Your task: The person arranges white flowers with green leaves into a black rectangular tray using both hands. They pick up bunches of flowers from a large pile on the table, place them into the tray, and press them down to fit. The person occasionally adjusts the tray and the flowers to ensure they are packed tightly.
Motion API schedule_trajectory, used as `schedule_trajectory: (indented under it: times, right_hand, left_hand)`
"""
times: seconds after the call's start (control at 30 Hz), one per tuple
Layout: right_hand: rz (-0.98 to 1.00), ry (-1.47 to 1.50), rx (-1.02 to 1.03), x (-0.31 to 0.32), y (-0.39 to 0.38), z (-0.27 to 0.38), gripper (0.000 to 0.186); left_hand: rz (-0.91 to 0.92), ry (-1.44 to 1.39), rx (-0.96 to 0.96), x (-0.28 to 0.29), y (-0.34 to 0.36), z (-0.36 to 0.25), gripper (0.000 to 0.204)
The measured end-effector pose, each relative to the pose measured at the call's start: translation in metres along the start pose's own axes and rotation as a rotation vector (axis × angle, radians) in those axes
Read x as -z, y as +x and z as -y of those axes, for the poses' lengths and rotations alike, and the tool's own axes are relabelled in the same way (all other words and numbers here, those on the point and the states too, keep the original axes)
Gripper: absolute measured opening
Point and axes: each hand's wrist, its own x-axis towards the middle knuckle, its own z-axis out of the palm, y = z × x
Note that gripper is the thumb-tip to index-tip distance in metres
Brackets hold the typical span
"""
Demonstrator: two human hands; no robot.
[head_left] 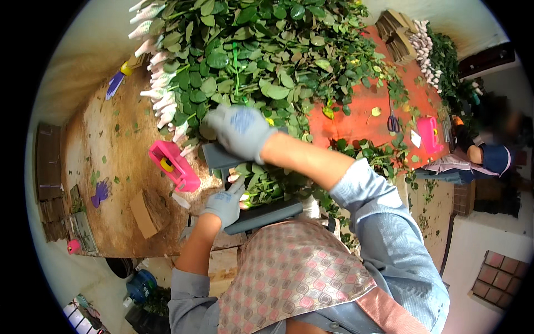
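Observation:
My left hand, in a grey glove, lies in a dark grey padded trough with its fingers stretched out. Its fingertips are beside pale rose buds and their leafy stems. Across the trough, my right hand, also grey-gloved, is above the trough's far side at the edge of the big leafy heap. Its fingers are bent and slightly blurred, so any hold is hidden. A pink tape dispenser with a yellow core stands left of the trough.
White-netted rose heads line the heap's left side. On the wooden table lie purple gloves and a cardboard piece. Scissors and another pink dispenser rest on the red surface. A person in a dark cap is at right.

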Motion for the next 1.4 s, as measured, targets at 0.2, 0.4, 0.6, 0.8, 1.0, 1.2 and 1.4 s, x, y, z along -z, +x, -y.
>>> schedule_trajectory:
  times: [0.2,0.4,0.6,0.8,1.0,1.2,1.4]
  right_hand:
    - [0.276,-0.268,-0.403,-0.022,0.036,-0.120,0.024]
    - [0.366,-0.394,-0.357,-0.035,0.036,-0.120,0.030]
    - [0.566,-0.540,-0.143,-0.007,0.005,-0.113,0.030]
    - [0.494,-0.623,-0.052,0.007,0.001,-0.109,0.027]
    - [0.024,-0.470,-0.192,0.103,0.040,-0.106,0.040]
    - [-0.085,0.038,-0.400,0.184,0.066,-0.100,0.042]
    - [-0.334,-0.467,-0.405,0.207,0.071,-0.063,0.022]
  left_hand:
    - [-0.009,-0.024,-0.015,0.006,0.004,-0.003,0.051]
    - [0.068,-0.067,0.052,0.006,0.004,-0.002,0.053]
    - [0.059,-0.019,0.011,0.009,0.002,-0.004,0.057]
    - [-0.040,-0.044,-0.025,0.014,-0.003,-0.009,0.046]
    - [-0.052,-0.017,-0.053,-0.001,0.003,0.001,0.047]
    - [-0.070,0.026,-0.085,-0.021,0.012,0.011,0.049]
    - [0.012,0.037,0.010,-0.006,0.003,-0.001,0.061]
